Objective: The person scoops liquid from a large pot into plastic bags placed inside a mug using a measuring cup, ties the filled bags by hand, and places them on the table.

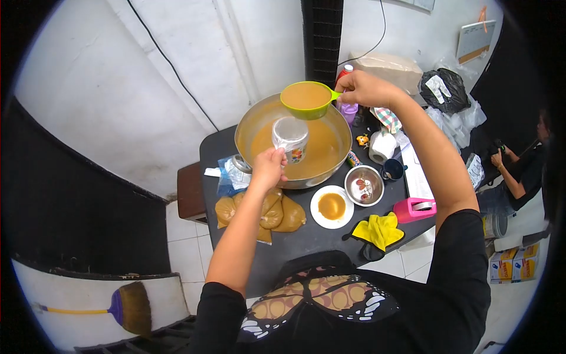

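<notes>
My right hand point(356, 89) grips the handle of a green scoop point(306, 100), which is full of brown liquid and held above the large metal bowl point(243, 133). In my left hand point(270, 170) is a clear plastic bag point(290, 133), held open over the same bowl; a printed cup or jar shape shows through or on it. Brown liquid point(330, 138) fills the lower part of the bowl. Tied bags of brown sauce point(271, 215) lie on the black table, below my left hand.
On the table point(283, 253) stand a white plate with brown liquid point(332, 207), a small metal bowl point(364, 186), a yellow cloth point(379, 230), a pink container point(414, 209), a dark mug point(392, 170) and a paper roll point(382, 147). Another person point(522, 171) is at the right.
</notes>
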Demonstrator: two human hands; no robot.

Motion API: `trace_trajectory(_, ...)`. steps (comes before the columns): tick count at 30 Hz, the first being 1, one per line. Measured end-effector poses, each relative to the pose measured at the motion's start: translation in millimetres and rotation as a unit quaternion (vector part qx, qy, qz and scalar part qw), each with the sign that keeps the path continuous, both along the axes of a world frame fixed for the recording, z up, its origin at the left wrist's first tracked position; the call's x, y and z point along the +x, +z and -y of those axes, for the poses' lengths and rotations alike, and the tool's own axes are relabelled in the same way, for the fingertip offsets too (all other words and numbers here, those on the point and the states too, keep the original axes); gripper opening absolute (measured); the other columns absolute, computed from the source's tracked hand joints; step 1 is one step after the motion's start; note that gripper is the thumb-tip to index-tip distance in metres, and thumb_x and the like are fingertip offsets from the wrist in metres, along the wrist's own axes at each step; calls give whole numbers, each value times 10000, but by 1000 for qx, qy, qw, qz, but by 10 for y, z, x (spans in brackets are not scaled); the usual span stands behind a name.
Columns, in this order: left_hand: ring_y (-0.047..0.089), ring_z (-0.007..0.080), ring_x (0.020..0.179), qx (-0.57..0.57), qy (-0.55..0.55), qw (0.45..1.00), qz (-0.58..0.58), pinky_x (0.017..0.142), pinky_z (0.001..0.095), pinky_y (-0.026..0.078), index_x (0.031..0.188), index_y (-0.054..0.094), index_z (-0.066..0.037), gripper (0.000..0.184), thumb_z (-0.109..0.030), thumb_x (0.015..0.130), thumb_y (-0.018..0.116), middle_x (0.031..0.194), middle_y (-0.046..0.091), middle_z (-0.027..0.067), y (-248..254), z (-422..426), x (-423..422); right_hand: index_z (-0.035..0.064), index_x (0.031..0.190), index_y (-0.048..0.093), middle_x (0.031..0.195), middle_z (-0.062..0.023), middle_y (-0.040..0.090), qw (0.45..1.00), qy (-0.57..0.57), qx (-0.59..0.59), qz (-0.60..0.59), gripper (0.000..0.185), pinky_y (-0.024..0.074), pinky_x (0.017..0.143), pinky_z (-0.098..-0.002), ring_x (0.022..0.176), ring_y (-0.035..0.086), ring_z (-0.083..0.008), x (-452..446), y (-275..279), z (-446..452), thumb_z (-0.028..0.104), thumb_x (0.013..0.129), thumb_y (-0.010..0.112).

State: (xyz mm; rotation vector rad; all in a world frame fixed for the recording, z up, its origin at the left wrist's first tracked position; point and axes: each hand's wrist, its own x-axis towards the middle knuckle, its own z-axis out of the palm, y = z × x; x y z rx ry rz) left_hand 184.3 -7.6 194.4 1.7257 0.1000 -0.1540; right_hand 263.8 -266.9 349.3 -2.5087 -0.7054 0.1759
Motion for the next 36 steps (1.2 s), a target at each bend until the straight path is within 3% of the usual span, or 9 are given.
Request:
trace_trajectory(7, 442, 70, 471, -12, 9, 1000, -5, 414, 239, 480, 767, 534, -53, 273, -262, 926, 457, 692, 517, 18, -15, 83, 76, 0, 857, 631, 701, -87, 594, 996, 8, -82, 31, 212, 448, 608, -317, 646, 558, -174, 5, 158, -131, 183, 750, 626)
trace_trajectory(22, 428, 65, 450, -48, 22, 998, 22, 407, 237, 479, 761, 528, -43, 288, -259, 934, 449, 659, 503, 16, 31, 76, 81, -1, 823, 650, 732, -123, 647, 991, -7, -123, 60, 190, 472, 629, -334, 672, 613, -227, 75, 357, -352, 155, 717, 629)
trace_trajectory(25, 429, 68, 445, -56, 24, 998, 28, 408, 236, 477, 761, 530, -41, 290, -260, 934, 451, 659, 504, 18, 17, 58, 92, 3, 824, 655, 721, -121, 646, 982, 6, -143, 121, 181, 472, 639, -343, 682, 616, -241, 27, 430, -379, 144, 717, 622)
trace_trajectory(36, 438, 71, 469, -49, 22, 998, 32, 425, 241, 480, 770, 533, -38, 286, -262, 932, 458, 664, 513, 20, 77, 66, 85, 10, 838, 643, 716, -148, 637, 970, 1, -196, 144, 168, 516, 511, -333, 567, 625, -256, -143, 665, -535, 131, 730, 601)
